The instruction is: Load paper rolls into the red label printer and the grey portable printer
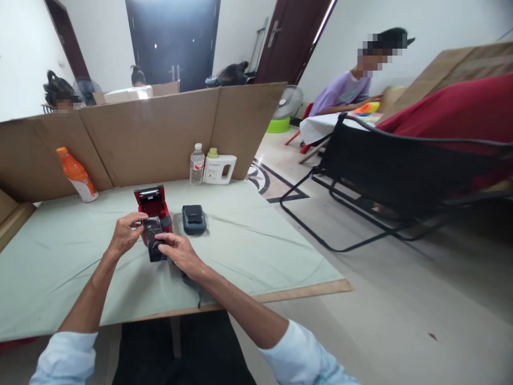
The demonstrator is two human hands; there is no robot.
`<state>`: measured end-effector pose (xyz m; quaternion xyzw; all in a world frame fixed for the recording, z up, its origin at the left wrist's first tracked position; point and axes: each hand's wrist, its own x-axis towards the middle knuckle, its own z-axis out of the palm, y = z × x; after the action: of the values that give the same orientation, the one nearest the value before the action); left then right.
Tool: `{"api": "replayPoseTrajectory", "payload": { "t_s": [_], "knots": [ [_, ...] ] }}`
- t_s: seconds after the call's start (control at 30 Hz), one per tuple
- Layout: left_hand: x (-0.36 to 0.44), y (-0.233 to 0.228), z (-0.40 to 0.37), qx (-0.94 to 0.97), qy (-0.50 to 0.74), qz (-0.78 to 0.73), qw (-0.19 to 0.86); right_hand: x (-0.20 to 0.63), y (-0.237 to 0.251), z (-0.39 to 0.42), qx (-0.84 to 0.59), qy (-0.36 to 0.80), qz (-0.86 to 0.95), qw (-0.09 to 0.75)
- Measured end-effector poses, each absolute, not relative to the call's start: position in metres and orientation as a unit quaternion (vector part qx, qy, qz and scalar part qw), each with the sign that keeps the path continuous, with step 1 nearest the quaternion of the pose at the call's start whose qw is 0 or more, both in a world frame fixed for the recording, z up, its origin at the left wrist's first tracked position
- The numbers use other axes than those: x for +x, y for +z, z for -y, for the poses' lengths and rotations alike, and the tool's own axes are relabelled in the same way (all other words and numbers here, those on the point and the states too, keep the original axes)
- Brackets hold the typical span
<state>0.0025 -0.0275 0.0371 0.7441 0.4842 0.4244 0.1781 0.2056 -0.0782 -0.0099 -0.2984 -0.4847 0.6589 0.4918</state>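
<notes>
My left hand (129, 233) pinches the upper left edge of a flat, shiny black rectangular piece (154, 245) with faint light marks; its exact kind is unclear. From the right, my right hand (181, 252) grips the same piece, thumb and fingers on its side. Behind it on the table stands a small red device (150, 200) with its lid raised, like a portable label printer. The black piece hides much of its front. A dark blue and black compact device (194, 218) lies to the right, apart from both hands.
Cardboard panels (156, 139) wall off the far side of the green-covered table (248, 235). Against them stand an orange bottle (78, 174), a clear water bottle (196, 166) and a white jug (218, 170). Right of the table are a black folding chair (372, 166) and a seated person (340, 93).
</notes>
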Motion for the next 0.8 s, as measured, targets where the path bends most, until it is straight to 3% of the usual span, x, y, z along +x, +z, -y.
{"api": "replayPoseTrajectory", "payload": {
  "t_s": [0.2, 0.4, 0.8],
  "knots": [
    [0.004, 0.022, -0.03, 0.722, 0.409, -0.528, 0.182, 0.193, -0.004, 0.034, -0.362, 0.638, 0.476, 0.485],
    [0.002, 0.013, -0.05, 0.734, 0.352, -0.571, 0.106, 0.196, -0.004, 0.017, -0.358, 0.675, 0.437, 0.473],
    [0.002, 0.009, -0.058, 0.739, 0.32, -0.573, 0.15, 0.202, -0.002, 0.019, -0.356, 0.678, 0.432, 0.477]
  ]
}}
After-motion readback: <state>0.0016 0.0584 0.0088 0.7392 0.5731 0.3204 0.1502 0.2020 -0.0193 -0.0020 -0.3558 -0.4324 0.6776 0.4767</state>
